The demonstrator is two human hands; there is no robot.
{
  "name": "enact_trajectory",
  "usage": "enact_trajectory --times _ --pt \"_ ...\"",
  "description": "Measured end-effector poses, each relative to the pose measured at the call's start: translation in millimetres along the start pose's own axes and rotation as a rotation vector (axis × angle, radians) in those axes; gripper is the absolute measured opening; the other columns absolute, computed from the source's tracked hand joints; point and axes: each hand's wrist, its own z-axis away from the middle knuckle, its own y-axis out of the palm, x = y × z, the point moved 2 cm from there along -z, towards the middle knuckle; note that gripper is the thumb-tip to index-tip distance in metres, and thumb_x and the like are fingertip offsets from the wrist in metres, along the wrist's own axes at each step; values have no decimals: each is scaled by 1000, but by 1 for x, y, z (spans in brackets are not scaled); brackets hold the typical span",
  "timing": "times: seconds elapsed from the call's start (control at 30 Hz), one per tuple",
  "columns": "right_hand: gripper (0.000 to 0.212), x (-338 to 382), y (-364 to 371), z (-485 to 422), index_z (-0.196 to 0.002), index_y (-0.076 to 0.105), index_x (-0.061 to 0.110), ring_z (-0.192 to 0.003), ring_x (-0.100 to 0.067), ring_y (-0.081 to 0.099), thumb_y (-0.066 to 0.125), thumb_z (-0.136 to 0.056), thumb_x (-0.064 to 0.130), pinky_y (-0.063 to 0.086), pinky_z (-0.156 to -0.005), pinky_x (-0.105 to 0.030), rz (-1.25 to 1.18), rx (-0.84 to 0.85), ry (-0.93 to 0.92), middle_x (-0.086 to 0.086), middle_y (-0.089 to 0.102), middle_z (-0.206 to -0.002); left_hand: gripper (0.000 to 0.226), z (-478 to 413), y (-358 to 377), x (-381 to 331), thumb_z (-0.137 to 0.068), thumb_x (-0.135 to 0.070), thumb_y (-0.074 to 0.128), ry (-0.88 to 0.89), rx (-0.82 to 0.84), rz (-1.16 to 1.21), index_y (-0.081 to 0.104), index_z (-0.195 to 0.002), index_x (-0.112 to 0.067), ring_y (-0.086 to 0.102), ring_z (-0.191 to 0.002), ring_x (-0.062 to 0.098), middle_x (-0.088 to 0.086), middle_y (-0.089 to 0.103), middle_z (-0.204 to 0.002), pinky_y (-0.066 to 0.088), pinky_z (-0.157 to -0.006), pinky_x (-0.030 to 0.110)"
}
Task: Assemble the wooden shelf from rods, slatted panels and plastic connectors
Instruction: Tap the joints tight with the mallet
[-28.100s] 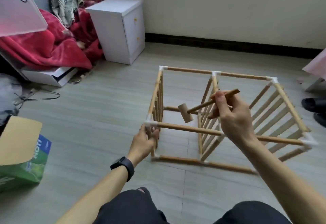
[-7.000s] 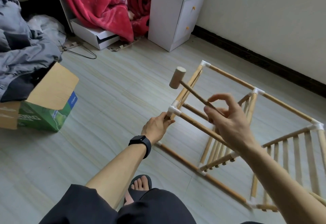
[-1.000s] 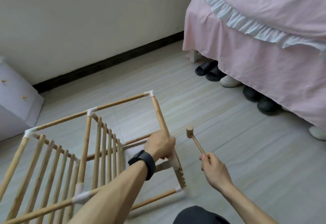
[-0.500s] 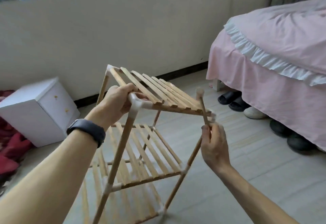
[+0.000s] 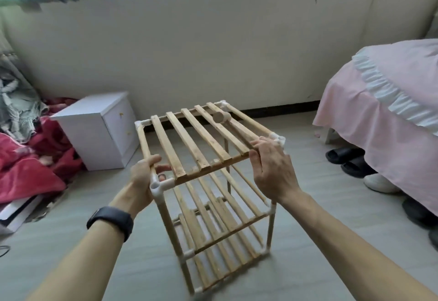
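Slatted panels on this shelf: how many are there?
3: the top panel, the middle panel halfway down, the bottom panel near the floor. None seems hidden.

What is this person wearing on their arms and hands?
Both forearms are bare, no sleeves in view. The left hand and right hand wear no gloves or visible rings. A black wristband, perhaps a smartwatch, circles the left wrist.
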Motion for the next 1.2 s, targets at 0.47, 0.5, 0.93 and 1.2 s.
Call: enact_trajectory --times 0.47,0.5,0.93,1.2 --pt "19 86 -1 -2 -119 66 23 -61 -14 68 53 -105 23 54 -53 -21 -641 104 19 -4 70 -76 53 -21 -69 -85 -94 -49 49 171 -402 -1398 47 -135 -17 50 -122 40 20 51 -134 46 -99 53" --pt "20 85 -10 -7 -121 64 25 -57 -18 68 55 -104 20 56 -51 -25 -700 66 79 -8 70 -76 56 -14 -48 -82 -94 -51 47 284 -378 -1439 43 -142 -23 44 -130 39 18 46 -142 42 -105 54" --pt "43 50 -80 -48 -78 56 31 -49 -10 64 31 -105 54 46 -53 -16 -348 -367 123 11 62 -55 72 -4 90 21 -88 -62 22 556 90 -1605 9 -157 -47 0 -156 27 6 30 -164 0 -122 61" --pt "39 106 -93 -99 -73 49 31 -49 1 59 35 -110 36 39 -51 -9 -146 -250 -50 12 54 -56 69 -6 88 22 -91 -58 17 562 87 -1610 7 -157 -46 0 -156 28 7 30 -164 0 -121 62"
